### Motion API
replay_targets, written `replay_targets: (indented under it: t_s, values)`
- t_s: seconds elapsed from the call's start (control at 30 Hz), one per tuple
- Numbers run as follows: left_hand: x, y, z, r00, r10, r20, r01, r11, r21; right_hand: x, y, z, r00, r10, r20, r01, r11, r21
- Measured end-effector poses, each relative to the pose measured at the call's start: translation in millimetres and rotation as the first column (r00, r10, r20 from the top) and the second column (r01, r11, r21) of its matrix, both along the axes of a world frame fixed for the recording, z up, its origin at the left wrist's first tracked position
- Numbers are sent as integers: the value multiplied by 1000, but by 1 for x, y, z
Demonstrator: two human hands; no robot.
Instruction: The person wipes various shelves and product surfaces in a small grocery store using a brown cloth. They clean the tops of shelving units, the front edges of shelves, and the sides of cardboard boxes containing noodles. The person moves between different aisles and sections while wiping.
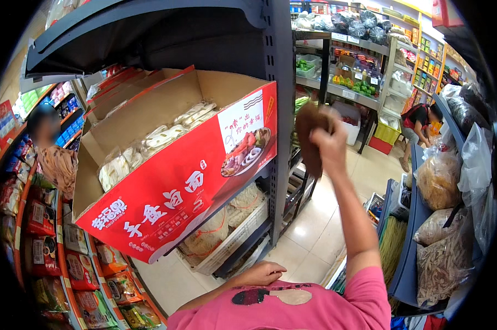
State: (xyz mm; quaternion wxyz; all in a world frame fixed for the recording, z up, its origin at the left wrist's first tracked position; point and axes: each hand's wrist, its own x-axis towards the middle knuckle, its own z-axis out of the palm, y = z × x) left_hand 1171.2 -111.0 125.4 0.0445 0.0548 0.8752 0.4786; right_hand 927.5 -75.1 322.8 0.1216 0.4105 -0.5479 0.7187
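My right hand is raised to the right of the grey metal shelf post. It grips a dark brown cloth that hangs down from the fingers, slightly blurred. Near the front of my pink shirt, my left hand is held low with its fingers curled, and nothing shows in it. Before me on the shelf stands an open red cardboard carton bearing writing and a food picture. Packs of pale dried noodles lie inside it.
Below the carton, a white plastic basket holds bundles of thin noodles. Bagged dry goods fill a blue shelf at right. A person stands at left; another person bends down at the far right. Tiled floor runs between the shelves.
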Motion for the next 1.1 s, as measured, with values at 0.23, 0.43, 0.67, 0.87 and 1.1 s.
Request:
replay_targets:
  t_s: [0.23,0.43,0.67,0.87,1.1]
  values:
    - [6,13,0,998,65,-11,-64,996,69,-34,-55,102,766,-433,-476,322,898,-299]
    - [12,16,-2,991,132,12,-133,989,64,-22,-61,-81,904,-272,-331,274,961,-40]
    - [10,21,-4,993,104,-49,-104,995,15,37,2,-304,624,-190,758,-292,843,452]
    - [3,29,2,997,68,-19,-68,998,12,13,-7,-107,917,-21,399,-23,994,106]
    - [8,32,-5,994,85,-68,-86,996,-10,-24,-53,50,798,-346,-494,217,929,-300]
